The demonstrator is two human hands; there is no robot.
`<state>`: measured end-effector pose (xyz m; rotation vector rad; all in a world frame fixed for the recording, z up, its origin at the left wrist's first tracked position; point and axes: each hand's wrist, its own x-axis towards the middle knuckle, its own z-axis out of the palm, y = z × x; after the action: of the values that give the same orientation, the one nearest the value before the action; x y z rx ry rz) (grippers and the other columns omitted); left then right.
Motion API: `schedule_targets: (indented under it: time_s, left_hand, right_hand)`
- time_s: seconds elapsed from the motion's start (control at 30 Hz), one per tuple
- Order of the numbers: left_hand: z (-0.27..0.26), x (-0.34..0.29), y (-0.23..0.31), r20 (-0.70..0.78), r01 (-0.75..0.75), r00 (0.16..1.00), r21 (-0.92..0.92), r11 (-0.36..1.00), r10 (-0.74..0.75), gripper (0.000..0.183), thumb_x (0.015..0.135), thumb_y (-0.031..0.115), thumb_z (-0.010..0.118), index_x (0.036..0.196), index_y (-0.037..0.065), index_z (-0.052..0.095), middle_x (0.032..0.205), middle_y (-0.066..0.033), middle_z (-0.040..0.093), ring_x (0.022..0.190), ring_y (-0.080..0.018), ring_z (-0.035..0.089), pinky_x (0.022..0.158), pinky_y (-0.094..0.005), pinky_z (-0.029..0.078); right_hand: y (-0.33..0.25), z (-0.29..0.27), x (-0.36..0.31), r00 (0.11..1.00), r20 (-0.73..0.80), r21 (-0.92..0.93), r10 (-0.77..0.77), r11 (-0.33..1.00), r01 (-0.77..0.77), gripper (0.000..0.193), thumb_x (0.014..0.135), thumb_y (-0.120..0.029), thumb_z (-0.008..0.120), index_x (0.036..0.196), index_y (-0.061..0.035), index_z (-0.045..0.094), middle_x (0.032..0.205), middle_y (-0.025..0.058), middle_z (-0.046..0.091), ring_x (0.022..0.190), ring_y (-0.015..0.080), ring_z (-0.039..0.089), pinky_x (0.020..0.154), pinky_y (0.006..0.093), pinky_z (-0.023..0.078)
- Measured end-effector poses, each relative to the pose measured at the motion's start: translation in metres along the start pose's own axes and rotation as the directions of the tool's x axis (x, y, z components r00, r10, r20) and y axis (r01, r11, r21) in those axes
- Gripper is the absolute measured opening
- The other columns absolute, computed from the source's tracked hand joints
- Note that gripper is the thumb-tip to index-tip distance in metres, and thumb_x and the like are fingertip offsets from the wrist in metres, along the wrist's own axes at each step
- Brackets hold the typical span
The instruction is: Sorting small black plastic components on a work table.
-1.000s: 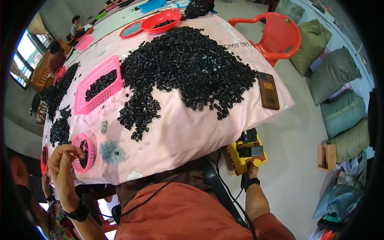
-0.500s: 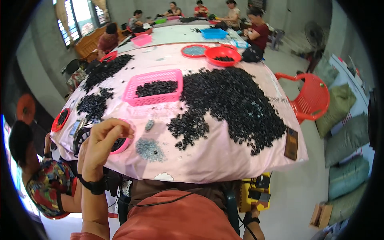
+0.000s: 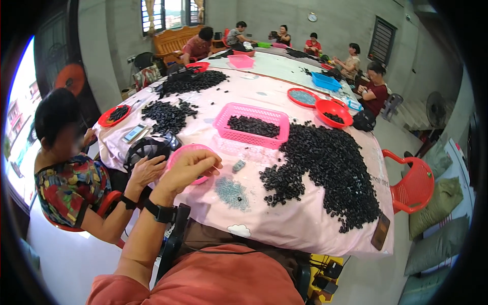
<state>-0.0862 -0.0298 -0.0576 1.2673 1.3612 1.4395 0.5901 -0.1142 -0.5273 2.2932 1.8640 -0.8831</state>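
Observation:
My left hand point(image 3: 192, 168) is raised above the near left table edge, with a black band on the wrist. Its fingers are curled in toward the thumb; anything between them is hidden. Behind and below it sits a round pink bowl point(image 3: 186, 149), mostly covered by the hand. Just right of the hand are a small grey object point(image 3: 238, 165) and a spread of tiny clear bluish pieces point(image 3: 231, 192), with one black piece among them. Beyond lies a pink perforated basket point(image 3: 219, 123) holding small black pieces point(image 3: 251, 125). My right hand does not show.
A large heap of small black pieces point(image 3: 330, 168) covers the table's right side, with a dark phone point(image 3: 380, 231) at its near corner. At my left, a co-worker's hand point(image 3: 147, 172) is close to mine. A red chair point(image 3: 414, 185) stands right; a yellow container point(image 3: 317, 262) is below the table.
The view has swung left and tilted up, bringing more of the left co-worker into sight. My left hand stays by the pink bowl, fingers still curled. My right hand has dropped out of view.

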Motion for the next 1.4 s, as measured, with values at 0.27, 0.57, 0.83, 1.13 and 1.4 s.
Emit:
schedule_targets:
  time_s: [0.27,0.57,0.83,1.13,1.4]
  left_hand:
    - [-0.031,-0.019,-0.033,0.012,0.163,0.987,-0.075,0.984,-0.162,0.024,0.101,0.024,0.057,0.107,0.003,0.066,0.098,-0.006,0.07,0.088,-0.0123,0.068,0.08,-0.0259,0.055]
    - [-0.046,-0.053,-0.089,0.097,0.292,0.955,-0.147,0.945,-0.28,0.029,0.1,0.03,0.059,0.105,0.004,0.069,0.096,-0.0065,0.073,0.084,-0.0124,0.069,0.079,-0.0255,0.053]
    - [-0.049,-0.101,-0.156,0.055,0.769,0.622,-0.229,0.597,-0.781,0.026,0.097,0.034,0.061,0.101,0.009,0.068,0.092,-0.0023,0.073,0.078,-0.0134,0.071,0.068,-0.0313,0.047]
    - [-0.041,-0.099,-0.169,-0.045,0.926,0.329,-0.179,0.332,-0.943,0.027,0.093,0.028,0.063,0.113,0.011,0.067,0.112,-0.0023,0.066,0.103,-0.0191,0.058,0.09,-0.0491,0.044]
    - [-0.048,-0.114,-0.208,-0.227,0.965,0.26,0.038,0.259,-0.938,0.044,0.086,0.024,0.066,0.124,0.001,0.061,0.115,-0.0103,0.066,0.11,-0.022,0.057,0.09,-0.0437,0.047]
  right_hand:
    - [-0.04,-0.055,-0.021,0.998,0.067,0.114,-0.015,0.993,0.008,0.048,0.091,-0.01,0.049,0.139,-0.015,0.049,0.115,0.0196,0.066,0.097,0.0346,0.065,0.079,0.0448,0.052]
    - [-0.085,-0.086,-0.002,0.985,0.073,0.035,-0.154,0.988,0.152,0.044,0.091,-0.012,0.05,0.135,-0.0135,0.051,0.113,0.0191,0.066,0.096,0.0339,0.065,0.079,0.044,0.053]
    - [-0.116,-0.081,0.011,0.953,0.17,-0.02,-0.251,0.966,0.258,0.041,0.092,-0.013,0.051,0.132,-0.0121,0.053,0.112,0.0187,0.066,0.095,0.0333,0.065,0.078,0.0432,0.053]
    - [-0.114,-0.073,0.003,0.936,0.244,-0.031,-0.255,0.962,0.271,0.038,0.092,-0.015,0.052,0.129,-0.0106,0.054,0.111,0.0183,0.067,0.094,0.0327,0.066,0.078,0.0423,0.053]
    - [-0.11,-0.079,0.003,0.918,0.322,-0.055,-0.23,0.964,0.261,0.035,0.092,-0.017,0.053,0.126,-0.0093,0.056,0.109,0.0179,0.067,0.092,0.0321,0.066,0.077,0.0416,0.053]
